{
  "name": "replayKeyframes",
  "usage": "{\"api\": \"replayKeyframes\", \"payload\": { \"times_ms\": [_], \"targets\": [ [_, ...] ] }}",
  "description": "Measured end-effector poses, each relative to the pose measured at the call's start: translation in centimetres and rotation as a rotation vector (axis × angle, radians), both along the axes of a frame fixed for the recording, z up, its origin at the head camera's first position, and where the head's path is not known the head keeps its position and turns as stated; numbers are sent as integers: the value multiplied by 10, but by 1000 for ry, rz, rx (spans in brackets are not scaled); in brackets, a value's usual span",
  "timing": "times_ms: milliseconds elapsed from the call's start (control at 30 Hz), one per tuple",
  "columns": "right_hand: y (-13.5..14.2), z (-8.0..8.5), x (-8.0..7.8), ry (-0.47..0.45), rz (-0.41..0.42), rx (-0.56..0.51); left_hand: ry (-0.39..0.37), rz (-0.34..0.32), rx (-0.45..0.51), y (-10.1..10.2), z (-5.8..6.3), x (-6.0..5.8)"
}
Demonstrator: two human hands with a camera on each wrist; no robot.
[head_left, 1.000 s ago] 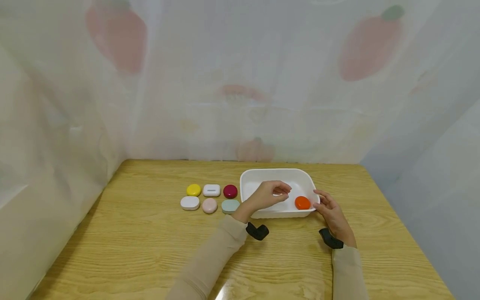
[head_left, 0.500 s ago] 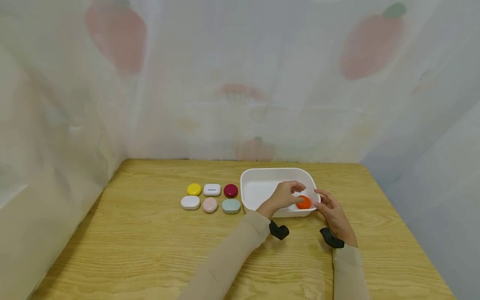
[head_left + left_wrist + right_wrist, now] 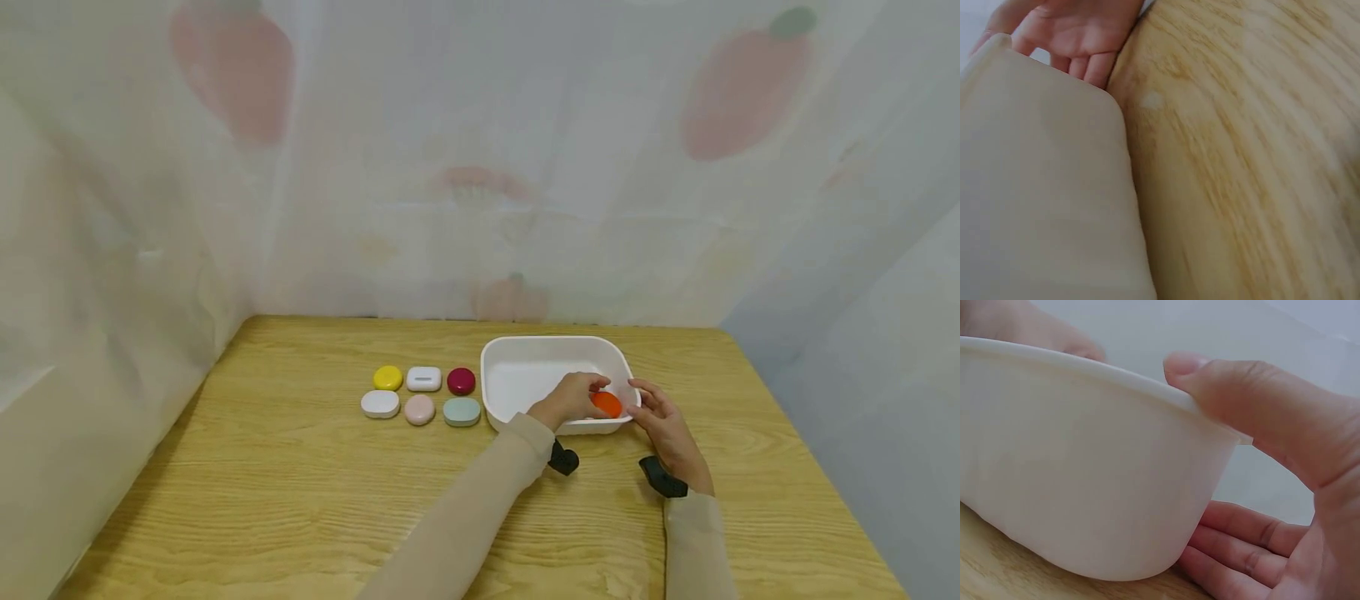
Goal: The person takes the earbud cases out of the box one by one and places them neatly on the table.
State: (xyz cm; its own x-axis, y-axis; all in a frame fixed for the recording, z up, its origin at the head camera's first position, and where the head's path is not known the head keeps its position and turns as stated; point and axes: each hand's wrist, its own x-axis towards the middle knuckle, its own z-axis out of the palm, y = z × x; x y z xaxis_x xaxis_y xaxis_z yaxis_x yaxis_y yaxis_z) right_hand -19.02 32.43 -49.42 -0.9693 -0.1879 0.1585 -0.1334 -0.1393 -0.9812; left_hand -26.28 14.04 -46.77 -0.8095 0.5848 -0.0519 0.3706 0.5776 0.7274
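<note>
A white rectangular tray (image 3: 517,362) with rounded corners stands on the table. Inside its right front corner lies an orange round case (image 3: 608,404). My left hand (image 3: 573,398) reaches over the tray's front wall, its fingers and thumb around the left side of that case. The left wrist view shows only the palm side of this hand (image 3: 1079,31), with the case out of sight. At the tray's right end, my right hand (image 3: 670,429) holds the rim. In the right wrist view its thumb (image 3: 1229,381) lies over the rim and the fingers touch the outer wall.
Left of the tray are two rows of small cases: yellow (image 3: 387,378), white (image 3: 424,379) and dark red (image 3: 461,382) behind, white oval (image 3: 380,404), pink (image 3: 420,409) and pale green (image 3: 461,412) in front. A curtain (image 3: 480,242) hangs behind the table.
My left hand has moved right and down inside the tray, and its fingers have closed around the orange case. The right hand has stayed at the tray's rim.
</note>
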Motion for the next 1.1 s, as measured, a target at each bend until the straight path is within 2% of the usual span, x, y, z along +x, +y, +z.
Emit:
{"api": "replayKeyframes", "payload": {
  "times_ms": [133, 333, 567, 667, 900, 1000, 1100],
  "targets": [
    [-1, 1, -1, -15, -12, 14, 34, -26, -22, -1, -2, -2],
    [-1, 1, -1, -23, -28, 33, 6, -39, -15, -2, 0, -1],
    [0, 1, 0, -27, -31, 29, 132, -91, -82, 0, -2, -3],
    [0, 1, 0, -25, -30, 32, 151, -96, -87, 0, -4, -5],
    [-2, 2, 0, -41, -28, 33, 111, -83, -71, -4, -3, -5],
    [-2, 1, 0, -41, -28, 26, 67, -55, -14, -8, 4, -3],
    [-1, 1, 1, -42, -37, 31, 56, -28, 52, -14, 13, 0]
  ]
}}
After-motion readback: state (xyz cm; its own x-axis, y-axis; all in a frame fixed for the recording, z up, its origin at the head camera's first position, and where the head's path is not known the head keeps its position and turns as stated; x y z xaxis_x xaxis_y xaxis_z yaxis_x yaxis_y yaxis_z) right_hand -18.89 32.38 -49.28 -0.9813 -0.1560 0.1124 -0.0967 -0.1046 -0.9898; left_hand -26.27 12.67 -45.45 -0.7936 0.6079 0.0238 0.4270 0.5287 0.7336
